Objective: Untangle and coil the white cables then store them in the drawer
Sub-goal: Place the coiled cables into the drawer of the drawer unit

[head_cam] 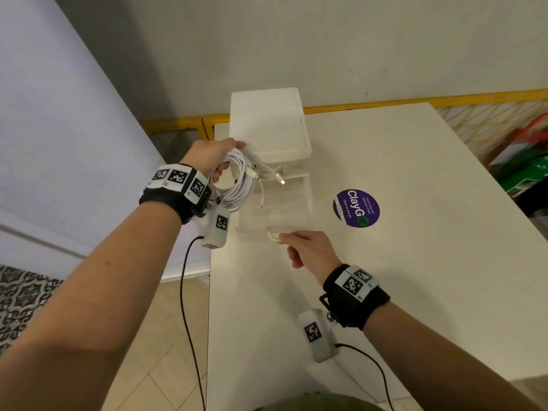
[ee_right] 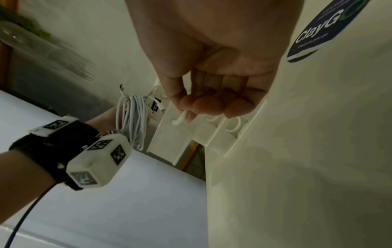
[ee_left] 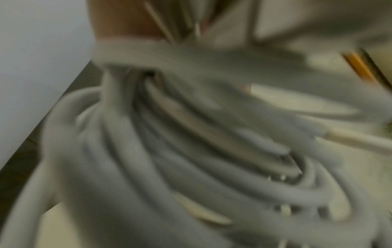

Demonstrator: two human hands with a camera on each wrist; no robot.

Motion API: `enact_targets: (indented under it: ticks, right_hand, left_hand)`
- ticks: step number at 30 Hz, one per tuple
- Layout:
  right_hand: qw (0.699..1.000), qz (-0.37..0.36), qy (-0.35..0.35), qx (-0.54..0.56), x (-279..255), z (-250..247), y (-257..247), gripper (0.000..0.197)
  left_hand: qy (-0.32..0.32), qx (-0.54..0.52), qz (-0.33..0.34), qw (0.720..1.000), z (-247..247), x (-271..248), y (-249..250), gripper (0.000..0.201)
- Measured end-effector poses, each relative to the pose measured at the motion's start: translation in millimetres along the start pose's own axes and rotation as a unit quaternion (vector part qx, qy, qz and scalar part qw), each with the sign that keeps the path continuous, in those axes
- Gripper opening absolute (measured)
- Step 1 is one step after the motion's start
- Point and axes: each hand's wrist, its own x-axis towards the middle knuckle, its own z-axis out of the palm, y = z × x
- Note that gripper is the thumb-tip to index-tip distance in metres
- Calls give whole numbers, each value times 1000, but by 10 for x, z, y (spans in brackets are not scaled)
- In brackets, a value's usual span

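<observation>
Gripping the coiled white cables [head_cam: 237, 179] in the air beside the drawer unit [head_cam: 271, 155], the left hand [head_cam: 212, 157] leaves two plug ends dangling (they hang in front of the upper drawers). The right hand [head_cam: 305, 250] hooks curled fingers around the lowest drawer's handle [ee_right: 180, 118], the drawer [head_cam: 264, 226] partly out. Those loose ends could snag the opening, and the light unit may slide on the table [head_cam: 415, 262].

Your left hand [head_cam: 214, 155] holds the coiled cables [head_cam: 237, 185] right against the front of the drawer unit [head_cam: 269, 126], crowding the upper drawers. Your right hand [head_cam: 308, 250] hooks the bottom drawer's handle [head_cam: 274, 236]. The table [head_cam: 415, 262] lies bare toward its right edge, past the sticker [head_cam: 356, 207].
</observation>
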Motion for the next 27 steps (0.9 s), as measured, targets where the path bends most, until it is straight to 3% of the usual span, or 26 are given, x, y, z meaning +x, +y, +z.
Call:
enact_targets:
  ticks: [3, 6, 9, 11, 14, 16, 23, 27]
  right_hand:
    - [998, -19, -26, -59, -14, -60, -13, 26]
    - [983, -45, -34, -175, -24, -199, -68, 42]
    - [933, -145, 85, -317, -29, -346, -110, 51]
    - [911, -207, 152, -324, -30, -393, -131, 47]
    - [892, -273, 193, -305, 5, -427, -177, 40]
    - [885, -315, 187, -287, 49, -443, -216, 29]
    - [867, -356, 131, -323, 234, -471, -283, 52]
    - [839, -390, 51, -377, 265, -442, -360, 63]
  left_hand:
    - [-1, 12, 11, 1000, -4, -39, 25, 15]
    - [20, 8, 54, 998, -11, -106, -4, 20]
    - [22, -21, 74, 997, 13, -215, -73, 23]
    - [2, -39, 71, 997, 102, -277, -98, 23]
    - [-21, -22, 32, 999, 337, -291, -125, 36]
    - [-39, 16, 0, 999, 482, -232, -182, 46]
    - [-71, 168, -48, 982, 598, 84, -332, 74]
    - [-75, 107, -84, 988, 596, 151, -368, 56]
